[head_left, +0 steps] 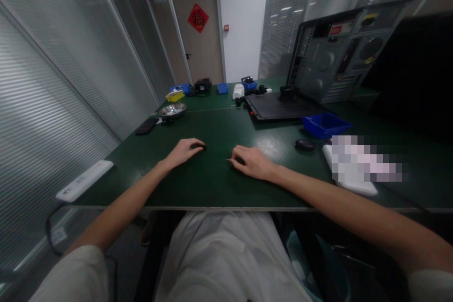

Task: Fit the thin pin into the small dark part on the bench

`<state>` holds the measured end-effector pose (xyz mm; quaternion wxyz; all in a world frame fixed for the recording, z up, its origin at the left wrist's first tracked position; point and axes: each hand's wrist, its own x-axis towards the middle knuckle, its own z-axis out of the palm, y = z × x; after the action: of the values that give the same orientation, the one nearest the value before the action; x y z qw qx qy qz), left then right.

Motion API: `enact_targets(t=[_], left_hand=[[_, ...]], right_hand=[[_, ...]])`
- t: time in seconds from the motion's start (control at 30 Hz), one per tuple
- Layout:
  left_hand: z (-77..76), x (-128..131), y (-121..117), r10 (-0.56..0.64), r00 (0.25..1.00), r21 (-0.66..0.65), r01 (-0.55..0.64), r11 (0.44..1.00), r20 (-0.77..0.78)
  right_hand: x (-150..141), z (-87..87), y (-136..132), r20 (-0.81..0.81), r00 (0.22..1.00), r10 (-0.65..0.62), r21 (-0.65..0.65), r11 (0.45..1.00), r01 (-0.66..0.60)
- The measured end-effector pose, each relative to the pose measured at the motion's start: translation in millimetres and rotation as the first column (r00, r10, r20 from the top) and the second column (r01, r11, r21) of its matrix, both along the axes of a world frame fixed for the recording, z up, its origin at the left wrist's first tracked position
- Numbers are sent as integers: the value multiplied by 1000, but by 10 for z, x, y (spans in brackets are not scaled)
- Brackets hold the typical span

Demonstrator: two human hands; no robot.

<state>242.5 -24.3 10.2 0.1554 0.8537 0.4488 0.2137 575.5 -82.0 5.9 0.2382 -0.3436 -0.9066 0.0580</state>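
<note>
Both of my hands rest on the dark green table (212, 184), close together near its front edge. My left hand (184, 150) is curled over a small dark object (198, 146) that shows at its fingertips. My right hand (252, 162) is closed round another small dark object (239, 160), with a thin pointed tip (228, 160) sticking out to the left. What either object is I cannot make out.
A black mouse (305, 144) and a blue bin (325, 125) lie to the right. An open computer case (339, 52) and its flat black panel (279, 105) stand behind them. A metal bowl (172, 110), a phone (146, 125) and a white power strip (84, 180) are at the left.
</note>
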Motion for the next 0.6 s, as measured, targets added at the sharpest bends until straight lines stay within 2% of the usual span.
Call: enact_targets(t=[0.07, 0.1, 0.2, 0.3, 0.33, 0.4, 0.6], left_hand=[[2, -510, 191, 238, 971, 6, -238, 971, -13], [-1, -789, 265, 366, 930, 6, -366, 931, -28], [-30, -1584, 364, 665, 744, 76, -660, 747, -67], [-65, -2126, 321, 814, 573, 164, -797, 581, -98], [-71, -2229, 297, 838, 535, 175, -820, 545, -107], [-67, -2332, 259, 858, 500, 174, -840, 514, -120], [11, -2288, 228, 864, 494, 163, -848, 504, -98]], right_hand=[[4, 5, 0, -1, 1000, 0, -7, 1000, 0], [7, 10, -1, 0, 1000, 2, -11, 1000, -2], [11, 30, -9, 9, 1000, 8, -25, 1000, -7], [7, 46, -16, 15, 1000, 9, -41, 999, -8], [4, 47, -17, 15, 1000, 8, -42, 999, -7], [0, 42, -16, 13, 1000, 8, -37, 999, -8], [1, 29, -14, 4, 1000, 13, -26, 1000, -13]])
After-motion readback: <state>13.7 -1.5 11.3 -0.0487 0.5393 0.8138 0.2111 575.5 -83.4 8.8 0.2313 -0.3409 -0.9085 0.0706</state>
